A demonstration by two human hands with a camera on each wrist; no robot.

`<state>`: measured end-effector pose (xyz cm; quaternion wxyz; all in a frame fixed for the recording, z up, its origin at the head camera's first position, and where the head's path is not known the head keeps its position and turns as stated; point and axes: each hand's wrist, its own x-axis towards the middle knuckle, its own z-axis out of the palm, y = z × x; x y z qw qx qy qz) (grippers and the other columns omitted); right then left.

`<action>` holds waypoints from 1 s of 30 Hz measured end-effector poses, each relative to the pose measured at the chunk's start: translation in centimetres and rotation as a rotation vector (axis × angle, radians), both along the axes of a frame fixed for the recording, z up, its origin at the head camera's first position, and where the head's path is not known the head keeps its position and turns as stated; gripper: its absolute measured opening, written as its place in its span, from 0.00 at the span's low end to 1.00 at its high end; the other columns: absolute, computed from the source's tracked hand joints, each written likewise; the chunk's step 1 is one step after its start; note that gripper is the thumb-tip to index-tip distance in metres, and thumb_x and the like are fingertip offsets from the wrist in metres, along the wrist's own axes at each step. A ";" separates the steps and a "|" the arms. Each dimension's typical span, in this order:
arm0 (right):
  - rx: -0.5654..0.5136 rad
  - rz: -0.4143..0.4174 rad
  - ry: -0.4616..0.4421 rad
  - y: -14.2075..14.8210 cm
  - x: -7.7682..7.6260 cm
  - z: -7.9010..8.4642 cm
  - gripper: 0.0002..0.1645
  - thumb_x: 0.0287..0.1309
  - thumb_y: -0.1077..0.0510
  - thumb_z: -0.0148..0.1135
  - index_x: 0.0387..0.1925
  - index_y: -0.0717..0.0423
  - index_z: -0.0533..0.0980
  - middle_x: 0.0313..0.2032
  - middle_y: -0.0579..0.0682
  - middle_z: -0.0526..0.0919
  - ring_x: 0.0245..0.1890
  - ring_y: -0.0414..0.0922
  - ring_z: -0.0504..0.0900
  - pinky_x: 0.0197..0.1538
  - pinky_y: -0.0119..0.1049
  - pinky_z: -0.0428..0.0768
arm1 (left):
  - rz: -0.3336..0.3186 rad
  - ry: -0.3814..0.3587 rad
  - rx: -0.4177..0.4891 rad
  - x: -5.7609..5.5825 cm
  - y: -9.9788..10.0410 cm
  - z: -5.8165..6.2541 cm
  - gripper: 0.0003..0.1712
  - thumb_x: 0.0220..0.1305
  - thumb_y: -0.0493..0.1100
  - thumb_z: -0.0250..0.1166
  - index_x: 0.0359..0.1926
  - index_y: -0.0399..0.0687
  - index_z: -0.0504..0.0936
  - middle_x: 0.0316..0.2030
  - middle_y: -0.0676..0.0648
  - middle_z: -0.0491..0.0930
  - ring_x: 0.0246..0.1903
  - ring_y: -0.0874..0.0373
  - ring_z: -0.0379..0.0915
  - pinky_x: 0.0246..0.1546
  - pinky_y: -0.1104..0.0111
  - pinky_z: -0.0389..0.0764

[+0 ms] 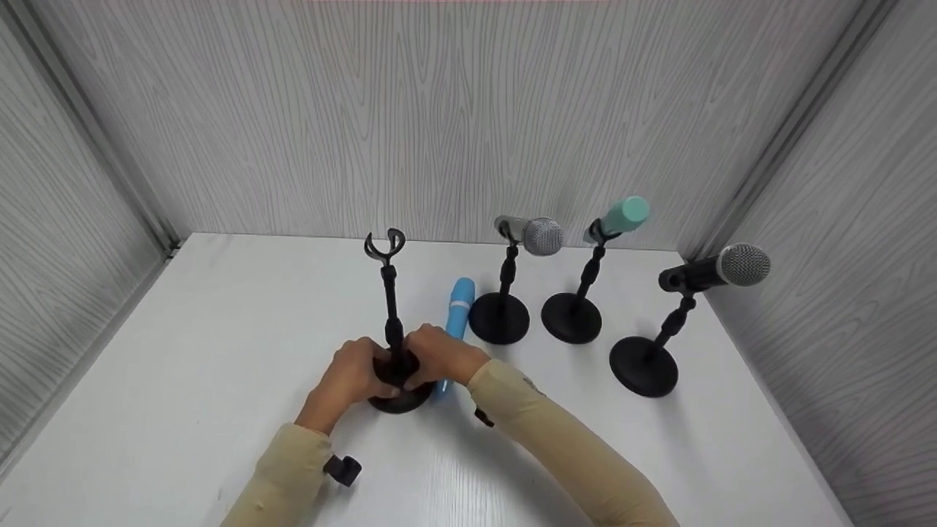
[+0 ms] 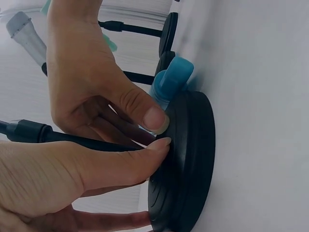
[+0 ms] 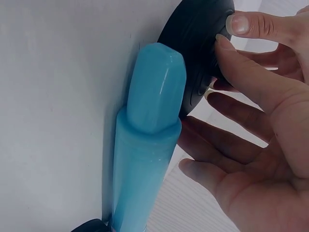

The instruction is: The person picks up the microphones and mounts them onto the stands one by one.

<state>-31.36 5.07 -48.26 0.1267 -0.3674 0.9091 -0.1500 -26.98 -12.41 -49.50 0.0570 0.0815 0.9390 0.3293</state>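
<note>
An upright black microphone stand [image 1: 392, 296] with a vacant forked clip stands in front of me. My left hand [image 1: 355, 373] and right hand [image 1: 439, 353] hold it low down, one on either side of the pole. In the left wrist view both thumbs press on top of the round base [image 2: 190, 154], their tips close together, with the fingers around the pole's foot. A light blue microphone [image 3: 149, 145] lies on the table just right of that base, partly hidden by my right hand in the head view.
Right of the blue microphone, three more black stands carry microphones: a silver one [image 1: 542, 236], a mint-green one [image 1: 626, 214] and a black one with a grey mesh head [image 1: 743, 265]. Grey wood-grain panels [image 1: 439, 117] enclose the white table [image 1: 241, 315] at the back and sides.
</note>
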 end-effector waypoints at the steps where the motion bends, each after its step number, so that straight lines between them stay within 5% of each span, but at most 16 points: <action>1: 0.005 0.006 0.004 -0.1 0.1 0.0 0.22 0.50 0.55 0.81 0.47 0.59 0.87 0.42 0.52 0.92 0.42 0.46 0.87 0.48 0.33 0.83 | 0.005 -0.003 -0.003 0.1 0.0 0.0 0.20 0.39 0.34 0.85 0.37 0.37 0.90 0.35 0.43 0.90 0.41 0.48 0.83 0.45 0.54 0.83; 15: 0.012 0.018 -0.003 0.3 0.6 -0.1 0.17 0.50 0.55 0.81 0.41 0.59 0.87 0.37 0.52 0.92 0.35 0.44 0.85 0.40 0.30 0.81 | 0.020 -0.003 -0.014 0.8 0.4 0.0 0.23 0.37 0.35 0.85 0.40 0.36 0.89 0.37 0.41 0.90 0.43 0.46 0.83 0.49 0.51 0.83; 27: 0.011 0.002 -0.022 0.5 0.6 0.0 0.18 0.53 0.56 0.78 0.45 0.58 0.87 0.40 0.52 0.92 0.37 0.43 0.85 0.46 0.33 0.84 | 0.020 -0.053 0.022 0.8 0.4 0.4 0.23 0.42 0.35 0.84 0.43 0.37 0.89 0.40 0.41 0.89 0.42 0.48 0.82 0.48 0.53 0.84; 30: -0.044 -0.009 -0.018 0.8 0.5 0.2 0.18 0.57 0.60 0.74 0.50 0.59 0.85 0.46 0.54 0.90 0.45 0.47 0.86 0.54 0.36 0.83 | 0.034 -0.082 0.047 0.9 0.1 0.3 0.27 0.43 0.36 0.83 0.47 0.35 0.87 0.44 0.39 0.87 0.46 0.46 0.81 0.50 0.52 0.83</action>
